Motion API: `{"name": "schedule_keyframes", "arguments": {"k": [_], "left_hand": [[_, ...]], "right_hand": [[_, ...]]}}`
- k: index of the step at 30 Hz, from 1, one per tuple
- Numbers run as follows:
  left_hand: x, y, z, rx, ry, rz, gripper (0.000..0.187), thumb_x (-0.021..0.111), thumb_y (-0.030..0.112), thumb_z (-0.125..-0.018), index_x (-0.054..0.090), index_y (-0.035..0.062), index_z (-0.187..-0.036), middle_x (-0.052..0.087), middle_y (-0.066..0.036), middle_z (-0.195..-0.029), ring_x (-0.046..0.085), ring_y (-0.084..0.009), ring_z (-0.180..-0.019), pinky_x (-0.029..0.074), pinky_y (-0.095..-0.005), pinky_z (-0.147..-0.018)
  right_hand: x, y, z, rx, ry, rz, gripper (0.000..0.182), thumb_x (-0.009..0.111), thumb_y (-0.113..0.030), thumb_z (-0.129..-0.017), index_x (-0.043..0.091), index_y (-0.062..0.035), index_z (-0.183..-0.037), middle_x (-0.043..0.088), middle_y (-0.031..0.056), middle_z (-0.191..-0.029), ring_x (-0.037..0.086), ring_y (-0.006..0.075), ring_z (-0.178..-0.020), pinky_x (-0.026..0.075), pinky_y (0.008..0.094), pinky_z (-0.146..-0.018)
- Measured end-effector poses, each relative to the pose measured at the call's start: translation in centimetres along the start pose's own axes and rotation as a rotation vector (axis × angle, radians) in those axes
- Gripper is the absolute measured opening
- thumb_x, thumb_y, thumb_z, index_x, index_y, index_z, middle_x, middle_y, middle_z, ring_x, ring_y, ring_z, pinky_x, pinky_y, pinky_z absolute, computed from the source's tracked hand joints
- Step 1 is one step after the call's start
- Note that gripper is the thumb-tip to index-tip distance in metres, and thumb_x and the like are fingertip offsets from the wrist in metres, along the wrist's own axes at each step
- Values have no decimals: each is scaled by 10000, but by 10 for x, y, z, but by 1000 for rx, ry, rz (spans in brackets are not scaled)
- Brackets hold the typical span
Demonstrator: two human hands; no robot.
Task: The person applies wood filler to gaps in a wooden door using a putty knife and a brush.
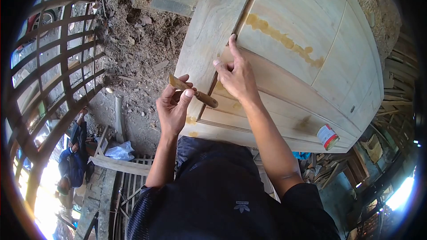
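Wooden panel (351,55), scraper (207,100) in left hand (172,109)

Pale panel fills view from 12 round to 4 o'clock, lower edge close to wearer's lap. Scraper held near the panel's left part, pinched between thumb and fingers of left hand; stained blade toward 10 o'clock, round handle toward 4. Whether the handle touches the wood, cannot tell. Right hand (240,76) grips no tool: index finger extended, tip at the dark groove near 12 o'clock; thumb out, other fingers curled in. Tan filler streak (284,40) at 1 to 2 o'clock; smaller patches (191,120) by the lower-left edge. Can (328,137), red and white, on panel near its lower edge, 4 o'clock. Off the panel: slatted lattice (64,53) at 10, littered ground (138,49) toward 11, clear plastic bag (120,151) at 8, another person (73,160) in dark blue beyond it.
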State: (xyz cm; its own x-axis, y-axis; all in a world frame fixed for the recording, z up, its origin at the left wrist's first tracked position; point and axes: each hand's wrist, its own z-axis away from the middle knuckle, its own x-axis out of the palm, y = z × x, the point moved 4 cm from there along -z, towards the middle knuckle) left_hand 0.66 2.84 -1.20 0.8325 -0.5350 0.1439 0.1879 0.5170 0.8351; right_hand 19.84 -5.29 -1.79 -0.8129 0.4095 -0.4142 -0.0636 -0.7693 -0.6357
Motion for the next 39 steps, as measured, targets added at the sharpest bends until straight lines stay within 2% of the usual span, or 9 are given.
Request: {"name": "schedule_keyframes", "arguments": {"k": [5, 7, 12, 14, 18, 21, 24, 26, 39], "left_hand": [[0, 3, -2, 26, 0, 17, 344, 717, 109, -947, 632, -53, -1239, 682, -109, -1115, 691, -163, -968, 542, -309, -905], [0, 5, -3, 26, -10, -30, 310, 684, 139, -971, 651, -36, -1225, 667, -133, -1232, 657, -185, -1043, 529, -366, -953], [1, 4, -4, 41, 4, 5, 314, 714, 108, -950, 641, -55, -1208, 657, -139, -1210, 670, -164, -999, 538, -322, -916], [-2, 2, -4, 41, 3, -7, 308, 714, 108, -950, 642, -55, -1201, 652, -145, -1229, 666, -164, -1010, 536, -324, -921], [-5, 2, -6, 59, 9, -4, 303, 713, 106, -950, 642, -55, -1197, 649, -150, -1244, 662, -165, -1020, 533, -324, -927], [-6, 4, -6, 62, 15, -5, 307, 711, 105, -951, 641, -54, -1204, 657, -147, -1227, 665, -166, -1015, 534, -324, -925], [-6, 7, -7, 59, 20, -8, 317, 711, 110, -953, 638, -54, -1214, 664, -144, -1207, 670, -168, -1008, 535, -326, -926], [-8, 9, -7, 61, 19, -5, 325, 710, 113, -953, 635, -56, -1220, 667, -143, -1197, 672, -169, -1005, 535, -327, -926], [-4, 8, -9, 58, 8, -24, 343, 708, 109, -954, 625, -59, -1242, 665, -135, -1199, 670, -177, -1020, 534, -329, -933]], "right_hand": [[1, 3, 5, -12, -36, -55, 812, 667, -172, -899, 243, 1, -1569, 566, 111, -546, 533, 182, -477, 496, 336, -602], [4, 6, 9, -18, -20, -53, 803, 667, -170, -897, 256, 0, -1566, 569, 117, -547, 541, 200, -478, 499, 342, -605], [5, 1, 10, -86, 41, 33, 811, 667, -166, -894, 247, -3, -1568, 584, 128, -553, 566, 237, -487, 507, 361, -614], [10, 3, 12, -40, 36, -20, 862, 670, -159, -922, 153, -42, -1601, 583, 43, -550, 504, 88, -480, 450, 281, -521], [14, 2, 8, 15, 32, -79, 881, 667, -178, -900, 147, -12, -1591, 601, 121, -568, 578, 212, -488, 502, 359, -576], [12, 4, -6, -3, 70, -153, 880, 663, -177, -902, 144, -12, -1592, 588, 113, -559, 571, 181, -480, 492, 344, -546], [5, 1, -14, -27, 71, -178, 880, 657, -154, -940, 98, -88, -1616, 586, 17, -573, 523, 79, -491, 457, 280, -496], [1, 1, -13, -15, 31, -131, 858, 658, -182, -906, 167, 4, -1585, 570, 101, -535, 558, 151, -475, 481, 331, -526], [1, 1, 13, -14, -9, -25, 748, 671, -171, -901, 319, 59, -1519, 578, 163, -552, 573, 279, -471, 500, 392, -594]]}}
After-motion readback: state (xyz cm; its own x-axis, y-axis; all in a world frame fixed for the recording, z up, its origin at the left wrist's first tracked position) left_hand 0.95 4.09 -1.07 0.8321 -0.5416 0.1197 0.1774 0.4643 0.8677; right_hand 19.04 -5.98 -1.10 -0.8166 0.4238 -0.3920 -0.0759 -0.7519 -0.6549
